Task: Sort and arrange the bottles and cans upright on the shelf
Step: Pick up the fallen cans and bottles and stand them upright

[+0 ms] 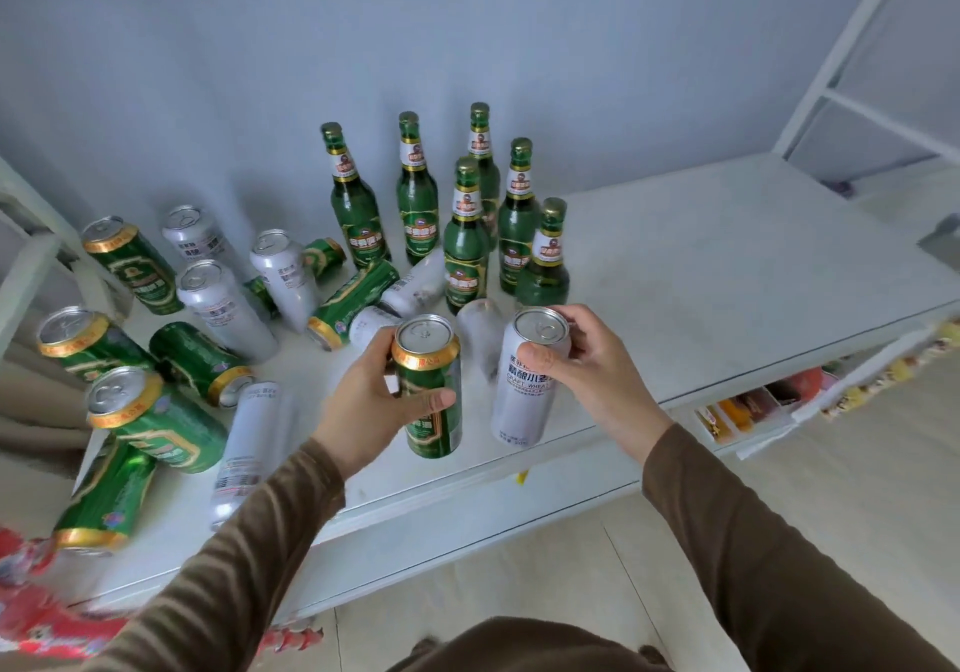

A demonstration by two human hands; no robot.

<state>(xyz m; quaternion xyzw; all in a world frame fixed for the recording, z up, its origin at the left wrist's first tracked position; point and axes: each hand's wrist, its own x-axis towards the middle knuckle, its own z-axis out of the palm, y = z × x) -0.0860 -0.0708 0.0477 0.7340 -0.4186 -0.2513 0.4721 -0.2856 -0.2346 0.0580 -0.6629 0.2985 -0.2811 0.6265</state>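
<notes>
White shelf [701, 276]: left hand [363, 401] grips green gold-rimmed can [431, 391]; right hand [597, 359] grips silver can [524, 380], both upright.

Six bottles [415, 188] stand upright in a cluster at the back middle of the shelf [727, 266], near the wall [467, 37]. Left of them cans [218, 302] crowd the shelf, some upright, some lying down, more lying just before the bottles. At the front edge the left hand [374, 391] holds one can [428, 385], the right hand [597, 365] another can [530, 375] just right of it.
</notes>
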